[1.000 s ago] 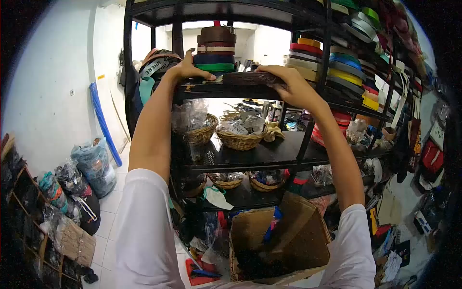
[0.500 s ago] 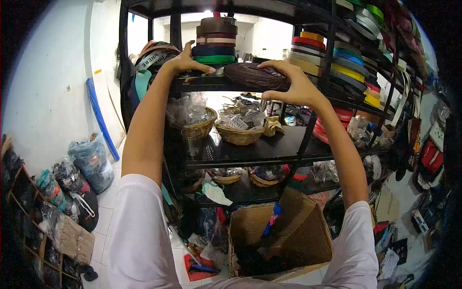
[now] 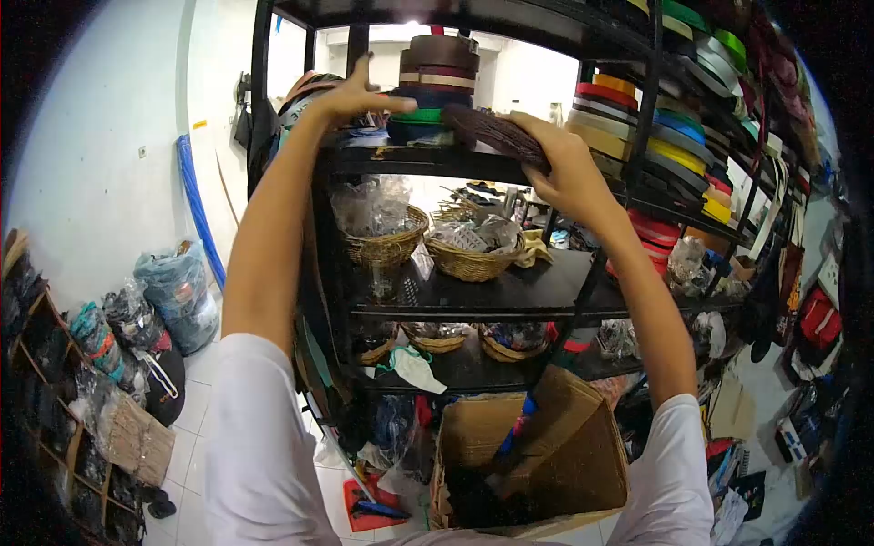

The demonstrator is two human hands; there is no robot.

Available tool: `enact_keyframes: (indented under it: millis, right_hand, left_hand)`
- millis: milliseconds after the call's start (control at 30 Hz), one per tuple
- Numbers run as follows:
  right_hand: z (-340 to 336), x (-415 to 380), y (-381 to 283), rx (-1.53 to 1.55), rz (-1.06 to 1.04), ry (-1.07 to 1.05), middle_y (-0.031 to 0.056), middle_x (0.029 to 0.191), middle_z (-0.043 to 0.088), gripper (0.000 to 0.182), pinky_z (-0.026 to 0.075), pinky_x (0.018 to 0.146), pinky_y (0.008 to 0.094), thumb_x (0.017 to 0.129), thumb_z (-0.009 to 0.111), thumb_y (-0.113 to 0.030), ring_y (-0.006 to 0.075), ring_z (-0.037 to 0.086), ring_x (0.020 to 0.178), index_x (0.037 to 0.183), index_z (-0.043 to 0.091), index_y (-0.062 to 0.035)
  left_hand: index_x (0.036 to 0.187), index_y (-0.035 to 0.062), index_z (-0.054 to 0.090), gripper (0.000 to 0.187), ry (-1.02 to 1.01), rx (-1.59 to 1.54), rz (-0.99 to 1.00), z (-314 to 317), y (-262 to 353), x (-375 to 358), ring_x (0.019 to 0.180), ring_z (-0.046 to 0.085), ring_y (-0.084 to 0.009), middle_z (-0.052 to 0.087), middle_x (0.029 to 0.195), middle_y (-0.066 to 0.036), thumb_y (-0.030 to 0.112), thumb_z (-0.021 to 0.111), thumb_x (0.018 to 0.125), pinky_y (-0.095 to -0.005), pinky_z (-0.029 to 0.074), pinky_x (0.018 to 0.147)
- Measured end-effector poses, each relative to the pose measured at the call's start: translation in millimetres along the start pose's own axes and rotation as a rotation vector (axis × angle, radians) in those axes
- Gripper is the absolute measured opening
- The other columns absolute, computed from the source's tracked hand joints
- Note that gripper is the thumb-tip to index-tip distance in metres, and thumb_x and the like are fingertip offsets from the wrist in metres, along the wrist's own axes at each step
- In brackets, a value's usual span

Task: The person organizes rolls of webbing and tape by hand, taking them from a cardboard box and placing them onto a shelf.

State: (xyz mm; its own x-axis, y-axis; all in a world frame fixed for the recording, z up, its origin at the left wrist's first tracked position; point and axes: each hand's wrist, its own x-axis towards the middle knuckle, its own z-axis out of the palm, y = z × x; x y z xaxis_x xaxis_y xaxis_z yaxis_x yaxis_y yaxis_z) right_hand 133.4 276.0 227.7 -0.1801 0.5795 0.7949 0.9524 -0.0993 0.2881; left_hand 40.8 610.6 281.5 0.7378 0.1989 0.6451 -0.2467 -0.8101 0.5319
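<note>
My right hand (image 3: 555, 164) grips the right end of a dark brown coiled bundle (image 3: 496, 136), thumb below and fingers on top. The bundle is tilted, its left end higher, above the edge of the upper black shelf (image 3: 410, 162). My left hand (image 3: 358, 98) is empty, with its fingers spread, left of a stack of ribbon rolls. A green roll (image 3: 421, 116) lies low in that stack, with brown rolls (image 3: 439, 59) at its top.
Wicker baskets (image 3: 473, 264) with plastic bags sit on the middle shelf. An open cardboard box (image 3: 583, 455) stands below. More colourful rolls (image 3: 678, 141) are stacked at the right. Wrapped bundles (image 3: 177, 291) and a blue roll (image 3: 200, 214) are at the left.
The brown bundle has gone from lying flat to tilted, its left end raised, in my right hand. My left hand has lifted slightly. The view has shifted a little.
</note>
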Motion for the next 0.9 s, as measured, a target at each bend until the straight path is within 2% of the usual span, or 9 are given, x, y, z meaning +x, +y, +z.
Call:
enact_keyframes:
  millis: [100,267,367,400,433,567,633,733,900]
  right_hand:
    - [14.0,31.5,-39.7,-0.016,-0.136,0.185,0.0166,0.121,0.060,0.053,0.050,0.089,0.0455,0.073,0.067,-0.006,0.0379,0.060,0.106,0.124,0.053,-0.0077]
    - [98.4,115.3,-88.3,-0.080,-0.003,0.026,0.0177,0.104,0.066,0.036,0.053,0.084,0.0460,0.074,0.065,-0.008,0.0360,0.065,0.098,0.110,0.060,-0.0048]
    - [123.4,138.6,-97.9,-0.058,0.141,-0.121,0.0192,0.103,0.066,0.033,0.053,0.083,0.0475,0.077,0.066,-0.012,0.0354,0.066,0.098,0.109,0.061,-0.0045]
    - [125.5,143.4,-98.7,0.001,0.265,-0.269,0.0215,0.107,0.066,0.033,0.053,0.086,0.0470,0.079,0.066,-0.015,0.0360,0.066,0.101,0.110,0.061,-0.0044]
    - [122.5,146.5,-92.1,0.003,0.263,-0.268,0.0215,0.107,0.066,0.033,0.053,0.086,0.0470,0.079,0.066,-0.015,0.0360,0.066,0.101,0.110,0.061,-0.0044]
    - [72.6,112.9,-38.4,0.506,0.146,-0.229,0.0240,0.110,0.065,0.098,0.050,0.092,0.0433,0.065,0.081,-0.059,0.0356,0.064,0.100,0.128,0.052,0.0097]
    - [34.5,86.6,-14.8,0.503,0.540,-0.132,0.0277,0.110,0.064,0.106,0.052,0.089,0.0419,0.060,0.082,-0.062,0.0343,0.064,0.105,0.128,0.051,0.0123]
    - [62.6,68.3,15.6,0.073,0.599,-0.052,0.0287,0.108,0.064,0.116,0.052,0.088,0.0399,0.046,0.084,-0.069,0.0351,0.064,0.105,0.122,0.053,0.0145]
    - [93.8,87.5,37.6,0.264,0.597,-0.303,0.0280,0.113,0.063,0.110,0.050,0.092,0.0370,0.049,0.083,-0.066,0.0339,0.064,0.106,0.123,0.054,0.0104]
  left_hand:
    - [0.152,0.0041,0.012,0.105,0.196,-0.105,0.094,-34.3,6.3,-8.0,0.125,0.051,-0.0316,0.047,0.139,-0.025,0.055,0.070,0.081,-0.0446,0.036,0.109]
    - [0.127,0.0068,0.058,0.051,0.372,-0.237,0.129,-88.3,14.2,-18.0,0.115,0.055,-0.0226,0.062,0.121,-0.012,0.043,0.060,0.091,-0.0369,0.046,0.092]
    - [0.124,0.0045,0.059,0.043,0.374,-0.138,0.094,-88.6,10.2,-14.9,0.103,0.061,-0.0208,0.065,0.112,-0.011,0.035,0.057,0.093,-0.0325,0.047,0.088]
    - [0.130,0.0035,0.054,0.044,0.311,-0.065,0.054,-79.5,13.5,-16.9,0.111,0.061,-0.0231,0.064,0.119,-0.014,0.032,0.049,0.098,-0.0341,0.046,0.099]
    - [0.126,-0.0005,0.056,0.055,0.227,-0.111,0.134,-74.9,0.0,-10.6,0.101,0.062,-0.0214,0.064,0.115,-0.015,0.041,0.062,0.090,-0.0320,0.050,0.086]
    - [0.142,-0.0031,0.036,0.107,-0.067,0.075,0.019,-50.0,-1.4,-7.0,0.107,0.061,-0.0248,0.058,0.121,-0.023,0.062,0.077,0.069,-0.0319,0.049,0.088]
    - [0.147,-0.0056,0.027,0.124,-0.240,0.203,-0.015,-46.3,-12.7,11.6,0.125,0.049,-0.0350,0.047,0.136,-0.030,0.066,0.080,0.060,-0.0403,0.043,0.099]
    - [0.151,0.0042,0.020,0.125,-0.460,0.407,-0.098,-32.8,-19.8,30.2,0.132,0.044,-0.0353,0.049,0.139,-0.022,0.064,0.079,0.059,-0.0470,0.026,0.114]
    - [0.152,0.0037,0.014,0.140,-0.539,0.505,-0.274,-25.0,-13.7,49.8,0.141,0.025,-0.0409,0.029,0.149,-0.027,0.070,0.081,0.049,-0.0551,0.019,0.115]
